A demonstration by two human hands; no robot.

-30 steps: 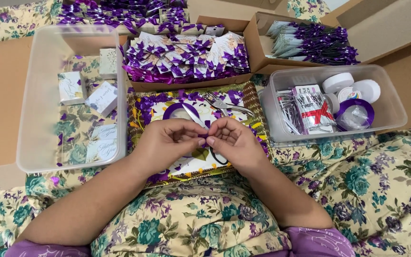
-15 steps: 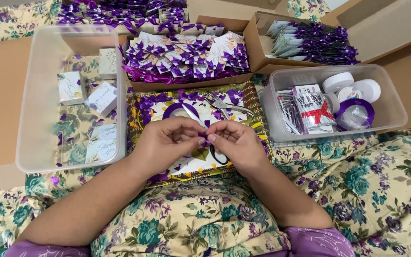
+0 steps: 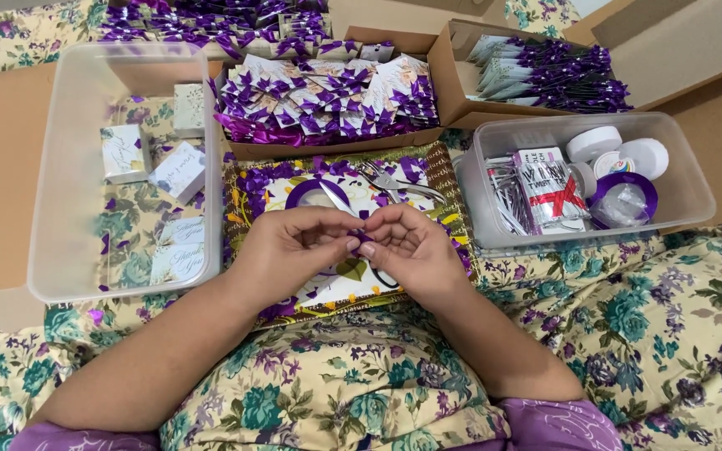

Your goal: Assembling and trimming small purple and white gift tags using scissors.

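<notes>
Head view: we pinch a purple ribbon (image 3: 363,238) between left hand (image 3: 290,250) and right hand (image 3: 411,250), above the tray (image 3: 449,188).

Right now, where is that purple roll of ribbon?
In the head view, the purple ribbon roll lies on the right side, inside the clear plastic tub, beside the white round tape rolls and the packet of twist ties.

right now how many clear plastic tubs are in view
2: left tub holds small cards and boxes, beside the left hand; right tub holds tape rolls and ties, beyond the right hand.
</notes>
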